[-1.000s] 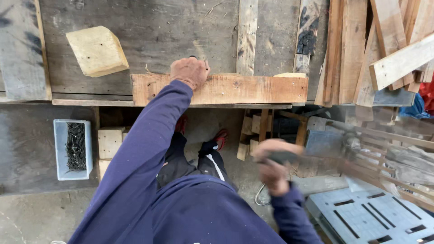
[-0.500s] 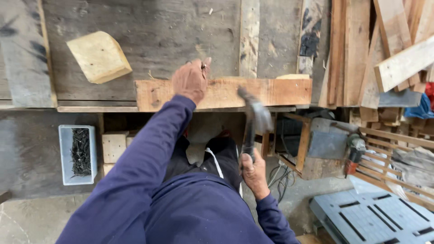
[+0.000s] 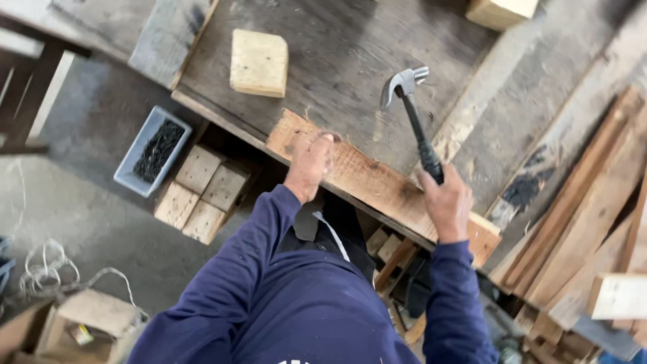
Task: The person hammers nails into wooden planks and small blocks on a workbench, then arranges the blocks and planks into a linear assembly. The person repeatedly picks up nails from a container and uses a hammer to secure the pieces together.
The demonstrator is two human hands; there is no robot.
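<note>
Both hands forward (left [image 3: 310, 158] low, right [image 3: 446, 205] clenched).

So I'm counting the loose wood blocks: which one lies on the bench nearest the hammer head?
The pale square block lying flat on the bench top, left of the hammer head. The other bench block sits cut off at the top edge; the rest lie on the floor.

Workbench [image 3: 350, 47] with plank [image 3: 364, 178], block [image 3: 259, 62]

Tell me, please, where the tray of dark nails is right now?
In the head view, the grey tray of nails sits on the floor at the left, below the workbench edge, beside the stacked wooden blocks.
</note>
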